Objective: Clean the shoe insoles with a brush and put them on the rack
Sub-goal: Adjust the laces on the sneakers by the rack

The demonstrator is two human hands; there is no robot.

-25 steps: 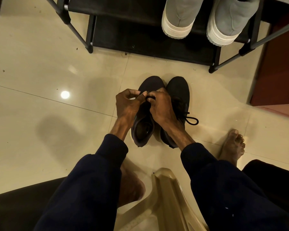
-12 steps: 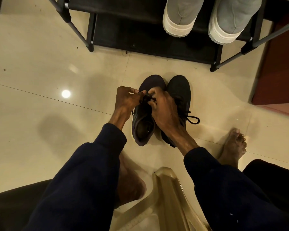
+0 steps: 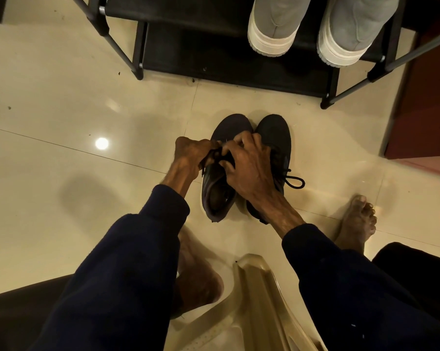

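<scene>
Two dark shoes stand side by side on the tile floor (image 3: 62, 97), toes twd the rack (image 3: 214, 59), touching each other. Both hands are on the left dark shoe (image 3: 229, 127), at its lacing area. Left hand (image 3: 191, 155): fingers curled tight, pinching the laces (image 3: 215, 154) from the shoe's outer side. Right hand (image 3: 249, 168): fingers bent, tips dug into the same laces from the other side, thumb (image 3: 226, 164) hooked under near the tongue; its wrist crosses over the right dark shoe (image 3: 274, 130). The shoe's mouth is open just below the fingers, w/ a brownish inside (image 3: 217, 196) showing; can't tell if that is the insole itself. No finger reaches into it. The right dark shoe's lace loop (image 3: 293, 181) lies out to its side on the floor. Rack: black frame, fabric shelves; the shelf in view carries a pair of grey shoes (image 3: 274, 26) w/ pale soles, heels twd the camera, side by side at the right end. Bare feet rest on the floor, one (image 3: 355, 221) right of the shoes, one (image 3: 196, 279) under the left arm. A beige plastic chair (image 3: 259, 287) edge sits btw the knees.
</scene>
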